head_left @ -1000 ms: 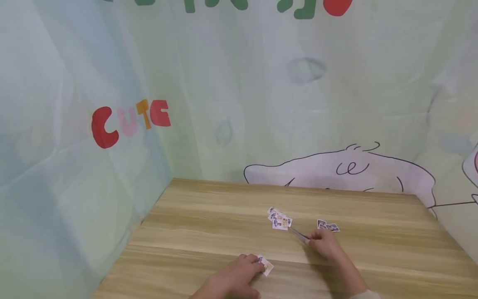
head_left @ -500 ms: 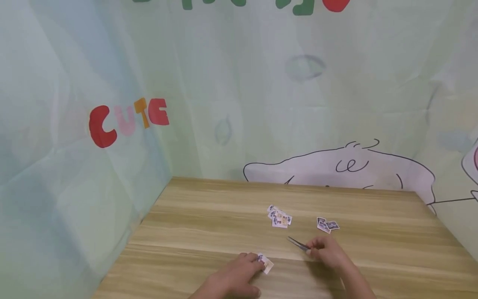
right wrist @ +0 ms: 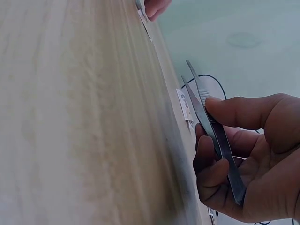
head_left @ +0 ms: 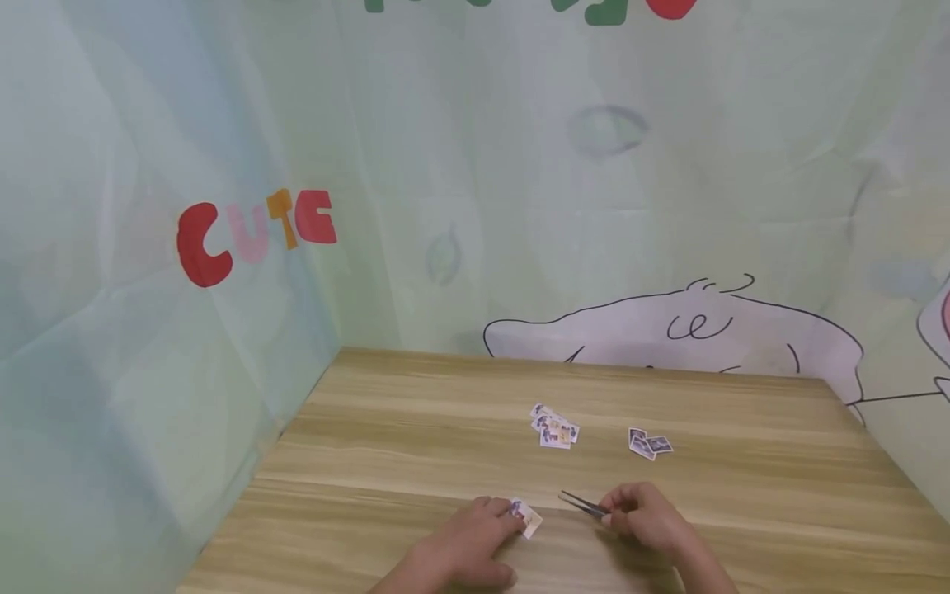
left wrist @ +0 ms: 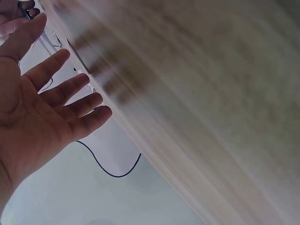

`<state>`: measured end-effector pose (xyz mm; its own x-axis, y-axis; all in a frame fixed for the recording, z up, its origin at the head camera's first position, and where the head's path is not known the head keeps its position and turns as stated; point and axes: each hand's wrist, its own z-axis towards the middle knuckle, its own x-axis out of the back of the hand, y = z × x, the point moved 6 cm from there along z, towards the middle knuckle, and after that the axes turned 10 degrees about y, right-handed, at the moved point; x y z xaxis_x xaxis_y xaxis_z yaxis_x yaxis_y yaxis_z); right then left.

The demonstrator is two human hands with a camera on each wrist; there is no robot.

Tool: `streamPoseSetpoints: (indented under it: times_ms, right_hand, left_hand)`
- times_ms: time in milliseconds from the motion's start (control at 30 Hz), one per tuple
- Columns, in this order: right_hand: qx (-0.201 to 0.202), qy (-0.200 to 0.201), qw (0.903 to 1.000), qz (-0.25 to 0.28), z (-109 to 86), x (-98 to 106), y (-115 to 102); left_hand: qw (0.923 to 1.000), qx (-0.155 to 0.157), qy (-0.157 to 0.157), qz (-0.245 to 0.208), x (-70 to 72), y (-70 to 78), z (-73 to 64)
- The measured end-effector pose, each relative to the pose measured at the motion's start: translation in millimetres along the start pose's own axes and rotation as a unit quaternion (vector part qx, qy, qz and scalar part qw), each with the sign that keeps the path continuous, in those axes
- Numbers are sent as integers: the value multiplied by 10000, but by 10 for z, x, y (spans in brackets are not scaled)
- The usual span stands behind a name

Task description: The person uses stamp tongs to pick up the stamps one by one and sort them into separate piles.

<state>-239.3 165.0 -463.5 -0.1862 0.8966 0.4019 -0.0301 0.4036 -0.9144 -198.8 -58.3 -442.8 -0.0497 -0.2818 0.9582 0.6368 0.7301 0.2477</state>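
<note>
My right hand holds a pair of metal tweezers between thumb and fingers. The tips point left, stand apart with nothing between them, and hang just right of a small printed paper piece. On that piece rest the fingertips of my left hand, covering its left part. In the left wrist view the left fingers are extended and spread. The right wrist view shows the tweezers with slim, slightly parted tips. Farther back lies an overlapping pile of similar paper pieces.
Right of that pile, a few darker printed pieces overlap on the wood-grain table. A printed cloth backdrop rises along the table's back and left edges.
My right hand has drawn the tweezers from the edge of the back pile toward me and left, near the piece under my left hand. The tips have parted. The left hand stays put.
</note>
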Motion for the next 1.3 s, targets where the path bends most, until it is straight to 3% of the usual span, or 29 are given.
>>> streamPoseSetpoints:
  times_ms: [433,800,1300]
  right_hand:
    - [-113,-274,9995,65,-91,-78,-2]
    - [207,-562,9981,-115,-63,-177,-27]
    - [328,-707,9968,-181,-19,-275,-107]
  left_hand:
    - [9989,283,-55,-376,29,-69,-54]
    - [9996,198,-47,-197,12,-80,-81]
    - [9986,390,-195,-305,25,-68,-97]
